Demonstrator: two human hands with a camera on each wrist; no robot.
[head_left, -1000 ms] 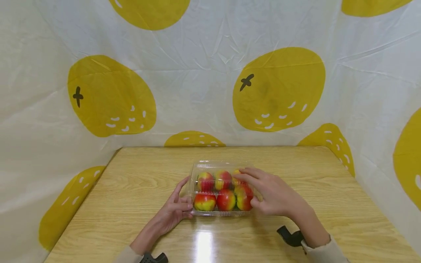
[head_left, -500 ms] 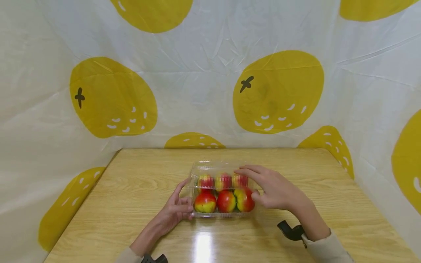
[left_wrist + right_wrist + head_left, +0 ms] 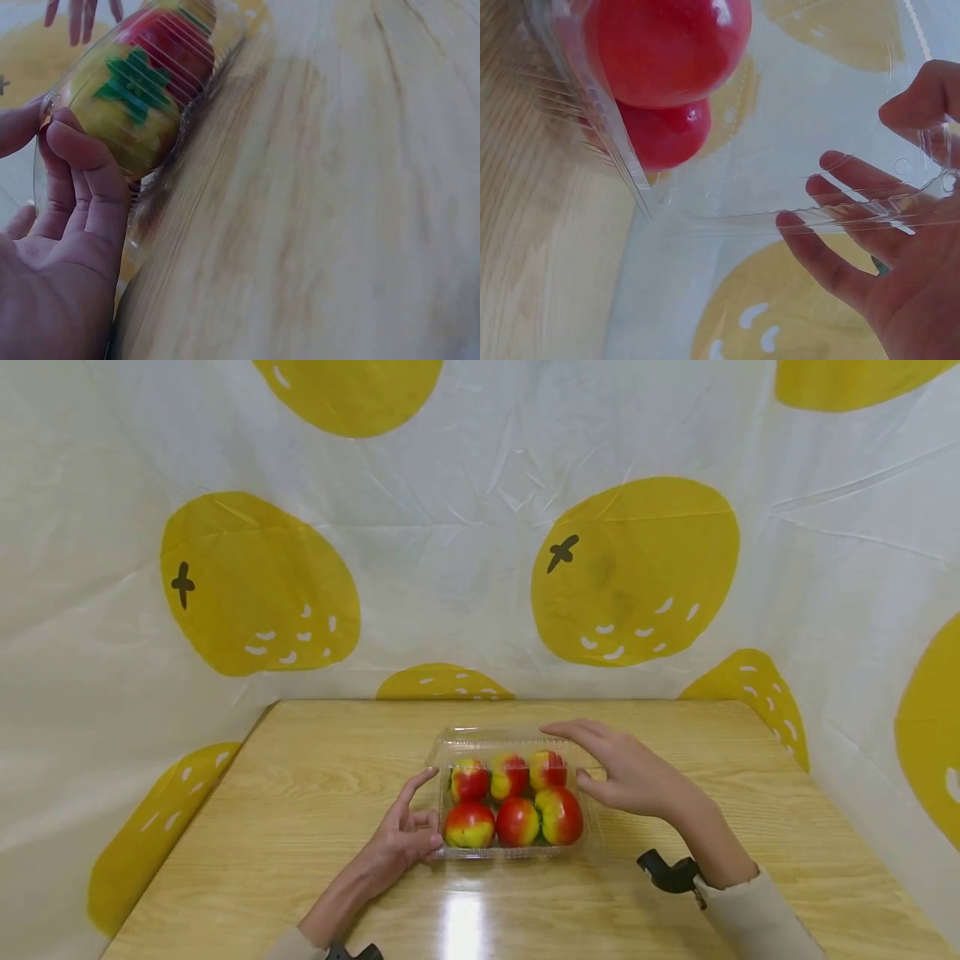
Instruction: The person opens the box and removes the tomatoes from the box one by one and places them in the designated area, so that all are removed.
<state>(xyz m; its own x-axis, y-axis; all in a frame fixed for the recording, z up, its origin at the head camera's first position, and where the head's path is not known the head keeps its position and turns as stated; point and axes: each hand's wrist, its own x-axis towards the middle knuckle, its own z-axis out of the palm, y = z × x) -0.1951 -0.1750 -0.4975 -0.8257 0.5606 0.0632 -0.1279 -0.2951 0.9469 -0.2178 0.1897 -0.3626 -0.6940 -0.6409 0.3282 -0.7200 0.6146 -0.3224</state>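
A clear plastic container (image 3: 498, 853) sits near the middle of a wood-grain table (image 3: 300, 843), inside a white backdrop (image 3: 442, 585) printed with big yellow fruit shapes. In it are six shiny red-and-yellow fruits (image 3: 517, 822), three in a near row and three behind; the left wrist view shows a green leafy cap (image 3: 135, 82) on one.

The change is in the container's lid (image 3: 487, 746): its ribbed front edge, over the fruits a second ago, has moved up and away from the near side. The right wrist view shows lid and base standing apart at an angle. In my judgement the lid is being raised, leaving the near row less covered and the work partway along.

The left hand (image 3: 390, 839) holds the container's left side by its near corner, thumb at the front edge and fingers bent in, pinching the plastic rim. The fruits look undisturbed.

The right hand (image 3: 630, 772) has risen with the lid. It is at the right edge, thumb and fingers spread on either side of the clear plastic; whether it presses firmly I cannot tell. A pale sleeve (image 3: 750, 914) covers that forearm.
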